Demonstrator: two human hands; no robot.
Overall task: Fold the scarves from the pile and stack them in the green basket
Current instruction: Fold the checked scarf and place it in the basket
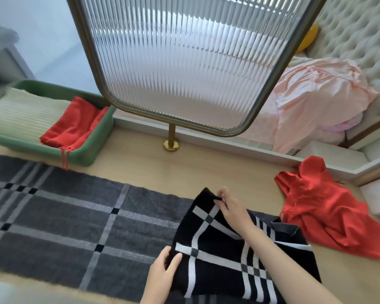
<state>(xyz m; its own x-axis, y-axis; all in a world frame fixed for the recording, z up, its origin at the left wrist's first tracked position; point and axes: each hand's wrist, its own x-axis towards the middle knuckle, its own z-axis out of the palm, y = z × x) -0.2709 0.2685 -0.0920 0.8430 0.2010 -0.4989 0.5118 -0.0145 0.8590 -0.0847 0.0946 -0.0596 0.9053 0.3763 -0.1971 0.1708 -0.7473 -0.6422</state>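
The left hand (162,269) and right hand (230,208) each grip a corner of the folded plaid scarf (215,260). A red scarf (329,216) lies just right; the basket (91,148) sits far left.

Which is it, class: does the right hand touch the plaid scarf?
Touching. The head view shows the right hand pinching the folded-over black corner of the plaid scarf, with no gap between them.

Black-and-white plaid scarf (228,255), red scarf (329,216), green basket (90,150).
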